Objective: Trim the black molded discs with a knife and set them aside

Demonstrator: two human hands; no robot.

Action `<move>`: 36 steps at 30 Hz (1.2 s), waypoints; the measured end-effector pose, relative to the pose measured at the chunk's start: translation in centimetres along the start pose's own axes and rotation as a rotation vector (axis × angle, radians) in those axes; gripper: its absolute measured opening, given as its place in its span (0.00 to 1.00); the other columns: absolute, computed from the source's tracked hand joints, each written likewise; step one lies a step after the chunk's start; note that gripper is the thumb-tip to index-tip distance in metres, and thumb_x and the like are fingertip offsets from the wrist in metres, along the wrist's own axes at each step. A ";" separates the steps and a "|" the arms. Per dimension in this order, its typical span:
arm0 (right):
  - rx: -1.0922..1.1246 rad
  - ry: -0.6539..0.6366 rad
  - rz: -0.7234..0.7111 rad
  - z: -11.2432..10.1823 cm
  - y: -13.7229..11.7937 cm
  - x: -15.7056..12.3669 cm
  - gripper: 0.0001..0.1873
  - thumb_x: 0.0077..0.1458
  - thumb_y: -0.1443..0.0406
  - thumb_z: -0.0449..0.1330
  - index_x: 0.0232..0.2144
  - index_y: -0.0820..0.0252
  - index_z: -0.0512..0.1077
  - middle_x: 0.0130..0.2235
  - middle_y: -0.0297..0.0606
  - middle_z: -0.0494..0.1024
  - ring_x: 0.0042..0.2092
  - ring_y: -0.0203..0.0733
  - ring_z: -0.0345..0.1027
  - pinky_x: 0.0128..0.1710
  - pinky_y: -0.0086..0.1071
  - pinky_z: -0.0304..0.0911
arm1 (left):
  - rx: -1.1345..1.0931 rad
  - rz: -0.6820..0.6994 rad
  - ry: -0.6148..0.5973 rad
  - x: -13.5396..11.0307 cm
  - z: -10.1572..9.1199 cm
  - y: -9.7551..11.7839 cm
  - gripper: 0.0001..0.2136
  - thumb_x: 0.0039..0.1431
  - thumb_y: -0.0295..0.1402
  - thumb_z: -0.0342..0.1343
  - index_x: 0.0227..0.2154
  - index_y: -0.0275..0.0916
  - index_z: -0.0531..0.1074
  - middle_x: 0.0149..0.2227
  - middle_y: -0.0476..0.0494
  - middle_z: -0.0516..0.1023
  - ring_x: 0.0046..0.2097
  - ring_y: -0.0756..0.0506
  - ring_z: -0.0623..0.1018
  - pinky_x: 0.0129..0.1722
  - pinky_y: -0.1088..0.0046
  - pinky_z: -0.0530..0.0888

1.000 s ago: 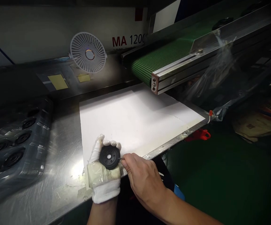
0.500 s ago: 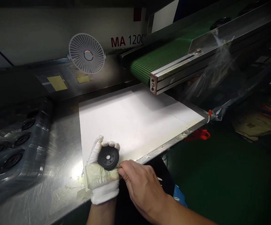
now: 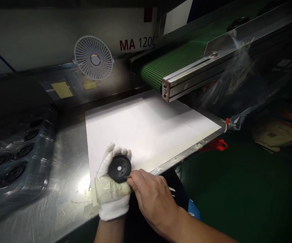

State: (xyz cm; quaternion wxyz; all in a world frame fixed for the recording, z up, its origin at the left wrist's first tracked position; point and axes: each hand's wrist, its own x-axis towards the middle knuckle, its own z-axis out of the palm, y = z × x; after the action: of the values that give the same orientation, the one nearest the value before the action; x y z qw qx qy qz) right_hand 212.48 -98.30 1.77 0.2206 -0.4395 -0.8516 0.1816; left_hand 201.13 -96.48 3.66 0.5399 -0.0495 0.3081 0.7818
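Note:
My left hand [image 3: 112, 189], in a white glove with tape wrapped round the palm, is closed around a black round plastic disc [image 3: 119, 168] with a centre hole, held face up over the near edge of the white sheet [image 3: 146, 131]. My bare right hand [image 3: 153, 199] pinches a thin metal tool [image 3: 127, 177]. The tool's tip touches the disc's lower right rim.
A clear plastic tray [image 3: 17, 158] holding several black discs lies on the steel table [image 3: 67, 189] at the left. A green conveyor belt [image 3: 176, 60] ends above the sheet's far right. A small white fan [image 3: 93, 57] stands at the back. A red clamp [image 3: 215, 145] hangs under the table's right edge.
My right hand has moved the tool from the disc's right side down to its lower rim. My left hand has turned and lifted the disc slightly.

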 end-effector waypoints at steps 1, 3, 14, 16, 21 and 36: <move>0.002 0.000 -0.002 -0.1 0.2 0.1 0.12 0.66 0.64 0.43 0.31 0.56 0.62 0.29 0.32 0.69 0.29 0.37 0.62 0.28 0.32 0.45 | 0.027 -0.065 -0.029 -0.1 -0.1 0.2 0.15 0.54 0.26 0.52 0.46 0.37 0.71 0.39 0.40 0.76 0.44 0.41 0.75 0.46 0.57 0.73; -0.011 -0.003 0.003 -0.4 0.6 0.2 0.12 0.66 0.63 0.43 0.32 0.56 0.63 0.29 0.32 0.70 0.29 0.37 0.62 0.27 0.32 0.45 | 0.056 -0.177 -0.070 -0.2 -0.4 0.7 0.19 0.53 0.29 0.52 0.49 0.36 0.70 0.42 0.34 0.75 0.46 0.36 0.74 0.45 0.52 0.73; -0.015 0.003 -0.015 0.1 -0.3 0.1 0.11 0.65 0.65 0.44 0.31 0.57 0.63 0.29 0.33 0.70 0.30 0.38 0.63 0.28 0.32 0.47 | -0.070 -0.037 0.027 0.6 0.1 0.2 0.07 0.56 0.24 0.52 0.36 0.36 0.73 0.27 0.48 0.72 0.32 0.51 0.75 0.41 0.66 0.75; -0.007 -0.002 -0.021 0.0 -0.2 0.1 0.12 0.65 0.65 0.44 0.31 0.57 0.64 0.28 0.33 0.70 0.29 0.37 0.63 0.28 0.32 0.47 | -0.007 -0.071 -0.017 0.3 -0.3 0.4 0.12 0.55 0.26 0.52 0.41 0.37 0.73 0.34 0.42 0.76 0.40 0.44 0.76 0.44 0.58 0.74; -0.022 0.000 0.002 -0.5 0.6 0.2 0.12 0.65 0.65 0.44 0.32 0.58 0.65 0.29 0.34 0.71 0.29 0.37 0.63 0.27 0.32 0.47 | 0.068 -0.219 -0.122 -0.1 -1.2 1.1 0.19 0.51 0.30 0.52 0.48 0.35 0.71 0.35 0.37 0.76 0.41 0.37 0.76 0.41 0.51 0.74; -0.011 0.023 -0.001 -0.2 0.5 0.0 0.11 0.65 0.65 0.45 0.33 0.58 0.65 0.28 0.33 0.70 0.29 0.37 0.63 0.27 0.31 0.46 | 0.066 -0.198 -0.057 0.1 -1.2 1.2 0.18 0.50 0.29 0.52 0.46 0.34 0.72 0.32 0.39 0.76 0.38 0.39 0.77 0.44 0.51 0.73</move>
State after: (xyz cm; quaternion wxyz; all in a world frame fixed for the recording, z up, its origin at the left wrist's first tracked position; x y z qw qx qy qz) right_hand 212.90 -97.97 1.64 0.2281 -0.4422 -0.8502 0.1720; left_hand 199.76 -97.32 3.16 0.6243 -0.0396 0.3119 0.7151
